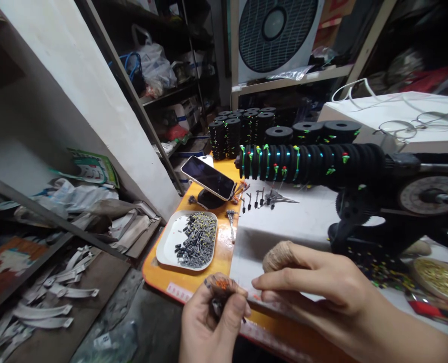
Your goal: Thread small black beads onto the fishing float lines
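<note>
My left hand (218, 317) is closed in a pinch above the table's front edge. A small dark piece shows by its thumb, too hidden to name, and tape with orange marks wraps a finger. My right hand (322, 287) comes in from the right with its fingertips drawn together, close to the left fingertips. One finger is wrapped in tan tape, and anything it pinches is too small to make out. Beyond the hands, a horizontal black spool roll (310, 164) on a machine carries bright green, yellow and red bits tied with thin line.
A white tray (162, 252) of small grey, black and yellow pieces stands on the orange table (224, 259). Behind it a phone (208, 176) leans on a stand. Stacked black foam spools (224, 138) stand at the back; a bowl (424, 282) of tiny yellowish bits is at right.
</note>
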Action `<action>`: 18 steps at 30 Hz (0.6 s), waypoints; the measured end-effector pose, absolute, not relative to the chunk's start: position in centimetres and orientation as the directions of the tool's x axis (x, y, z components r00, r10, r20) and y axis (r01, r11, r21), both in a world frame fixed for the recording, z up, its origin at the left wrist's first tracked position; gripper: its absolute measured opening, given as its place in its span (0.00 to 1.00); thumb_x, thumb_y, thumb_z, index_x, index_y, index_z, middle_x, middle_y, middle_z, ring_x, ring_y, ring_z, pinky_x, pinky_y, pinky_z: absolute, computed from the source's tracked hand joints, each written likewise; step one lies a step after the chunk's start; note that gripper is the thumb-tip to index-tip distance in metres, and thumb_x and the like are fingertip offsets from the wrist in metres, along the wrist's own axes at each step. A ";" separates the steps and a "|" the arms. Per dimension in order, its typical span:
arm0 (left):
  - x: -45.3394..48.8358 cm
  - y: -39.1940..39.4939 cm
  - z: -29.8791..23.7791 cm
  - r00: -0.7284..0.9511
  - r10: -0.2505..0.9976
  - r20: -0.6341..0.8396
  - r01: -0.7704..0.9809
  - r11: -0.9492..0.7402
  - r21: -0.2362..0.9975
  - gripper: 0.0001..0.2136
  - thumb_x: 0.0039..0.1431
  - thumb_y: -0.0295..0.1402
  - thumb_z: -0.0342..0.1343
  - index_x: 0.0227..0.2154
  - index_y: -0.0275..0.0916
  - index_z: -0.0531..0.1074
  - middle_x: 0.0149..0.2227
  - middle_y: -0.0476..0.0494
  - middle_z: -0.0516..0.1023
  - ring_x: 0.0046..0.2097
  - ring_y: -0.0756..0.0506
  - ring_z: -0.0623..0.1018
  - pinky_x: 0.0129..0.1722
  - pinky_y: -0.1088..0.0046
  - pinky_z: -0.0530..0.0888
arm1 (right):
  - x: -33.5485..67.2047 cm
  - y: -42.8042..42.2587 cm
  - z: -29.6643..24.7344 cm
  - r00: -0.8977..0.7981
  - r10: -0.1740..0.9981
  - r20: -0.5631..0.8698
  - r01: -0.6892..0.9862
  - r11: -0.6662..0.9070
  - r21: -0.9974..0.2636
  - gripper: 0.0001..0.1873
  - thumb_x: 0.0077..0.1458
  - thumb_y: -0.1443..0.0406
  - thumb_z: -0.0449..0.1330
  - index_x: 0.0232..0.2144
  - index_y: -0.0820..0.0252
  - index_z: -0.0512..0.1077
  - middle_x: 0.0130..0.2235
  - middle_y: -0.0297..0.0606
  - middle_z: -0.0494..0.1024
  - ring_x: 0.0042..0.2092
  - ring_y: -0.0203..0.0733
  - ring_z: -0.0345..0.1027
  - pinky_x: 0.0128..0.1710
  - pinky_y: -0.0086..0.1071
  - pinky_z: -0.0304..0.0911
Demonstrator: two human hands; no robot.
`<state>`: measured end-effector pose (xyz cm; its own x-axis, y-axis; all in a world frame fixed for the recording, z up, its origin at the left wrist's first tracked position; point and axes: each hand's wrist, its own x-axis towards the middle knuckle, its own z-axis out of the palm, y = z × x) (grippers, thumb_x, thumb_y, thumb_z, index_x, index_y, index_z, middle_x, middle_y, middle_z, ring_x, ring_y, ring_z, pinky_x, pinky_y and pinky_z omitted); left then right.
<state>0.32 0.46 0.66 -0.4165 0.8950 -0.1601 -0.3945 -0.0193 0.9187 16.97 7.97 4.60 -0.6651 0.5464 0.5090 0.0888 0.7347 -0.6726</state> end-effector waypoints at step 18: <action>0.9 0.2 0.6 -0.343 0.910 -0.233 -0.407 0.079 0.910 0.21 0.37 0.48 0.76 0.24 0.36 0.79 0.22 0.49 0.76 0.25 0.52 0.74 0.28 0.80 0.72 | 16.9 7.1 4.2 -0.630 0.517 0.579 0.035 0.764 -0.644 0.08 0.61 0.74 0.60 0.40 0.68 0.79 0.31 0.42 0.75 0.31 0.35 0.69 0.28 0.24 0.67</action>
